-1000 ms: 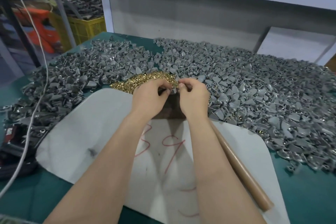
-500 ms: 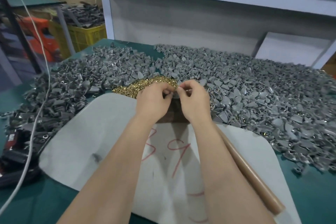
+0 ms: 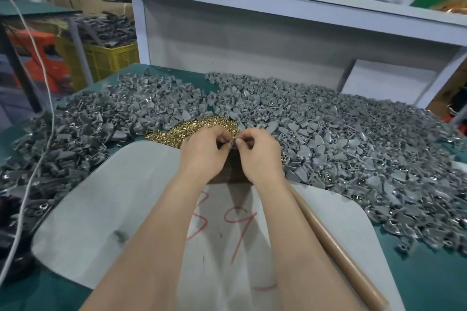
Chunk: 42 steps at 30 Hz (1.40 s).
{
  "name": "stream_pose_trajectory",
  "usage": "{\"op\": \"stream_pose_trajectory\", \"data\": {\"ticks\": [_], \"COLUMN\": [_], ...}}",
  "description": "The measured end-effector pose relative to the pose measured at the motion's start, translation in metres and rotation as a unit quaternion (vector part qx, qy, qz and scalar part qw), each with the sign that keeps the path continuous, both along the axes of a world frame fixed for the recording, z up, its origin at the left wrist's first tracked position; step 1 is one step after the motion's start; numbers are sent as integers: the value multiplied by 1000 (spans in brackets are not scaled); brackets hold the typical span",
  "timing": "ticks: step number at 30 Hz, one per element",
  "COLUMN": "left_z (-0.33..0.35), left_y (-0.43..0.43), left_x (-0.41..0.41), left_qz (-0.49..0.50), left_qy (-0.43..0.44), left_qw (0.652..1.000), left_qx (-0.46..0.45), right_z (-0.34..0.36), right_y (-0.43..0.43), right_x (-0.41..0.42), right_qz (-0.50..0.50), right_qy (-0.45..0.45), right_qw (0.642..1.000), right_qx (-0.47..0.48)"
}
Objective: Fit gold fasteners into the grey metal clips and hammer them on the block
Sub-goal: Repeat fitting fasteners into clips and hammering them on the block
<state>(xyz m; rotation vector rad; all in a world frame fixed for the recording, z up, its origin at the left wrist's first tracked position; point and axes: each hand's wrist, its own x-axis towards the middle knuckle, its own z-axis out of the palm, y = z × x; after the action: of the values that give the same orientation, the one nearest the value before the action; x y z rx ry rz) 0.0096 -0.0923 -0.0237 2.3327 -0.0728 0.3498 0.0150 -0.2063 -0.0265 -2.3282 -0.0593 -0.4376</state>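
head | left hand (image 3: 202,154), right hand (image 3: 260,156): pinch 1 clip (image 3: 231,144) | 1 gold heap (image 3: 187,130)

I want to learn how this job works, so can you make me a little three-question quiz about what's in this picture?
1. True or false: the long brown wooden handle lies left of the left hand.
2. The left hand and the right hand together pinch one small grey metal clip. Where is the heap of small gold metal fasteners? A: in a crate. B: just beyond the hands. C: on top of the handle.
3. What colour are the marks on the flat white sheet?

Key: 1 false, it lies beside the right forearm. 2 B. 3 red.
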Motion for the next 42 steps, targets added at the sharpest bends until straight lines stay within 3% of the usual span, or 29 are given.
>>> {"op": "stream_pose_trajectory", "data": {"ticks": [10,16,21,27,30,38,42], "left_z": [2,3,4,4,5,1,2], "left_y": [-2,-3,-3,-4,-4,-2,-3], "left_x": [-1,-1,-2,-3,-3,-1,-1], "left_qz": [6,15,16,24,23,15,17], "left_qy": [7,18,15,11,14,18,19], "left_qw": [1000,1000,1000,1000,1000,1000,1000], "left_qx": [-7,-3,4,5,9,-10,-9], "right_z": [4,12,17,20,13,14,12], "right_y": [2,8,14,17,13,-6,-8], "right_x": [-1,-1,-2,-1,-3,-2,0], "right_qz": [-14,-35,-43,-34,-27,20,19], "right_qy": [20,35,21,12,7,42,43], "right_qw": [1000,997,985,979,987,995,996], "right_qx": [-8,-64,-165,-202,-157,87,78]}}
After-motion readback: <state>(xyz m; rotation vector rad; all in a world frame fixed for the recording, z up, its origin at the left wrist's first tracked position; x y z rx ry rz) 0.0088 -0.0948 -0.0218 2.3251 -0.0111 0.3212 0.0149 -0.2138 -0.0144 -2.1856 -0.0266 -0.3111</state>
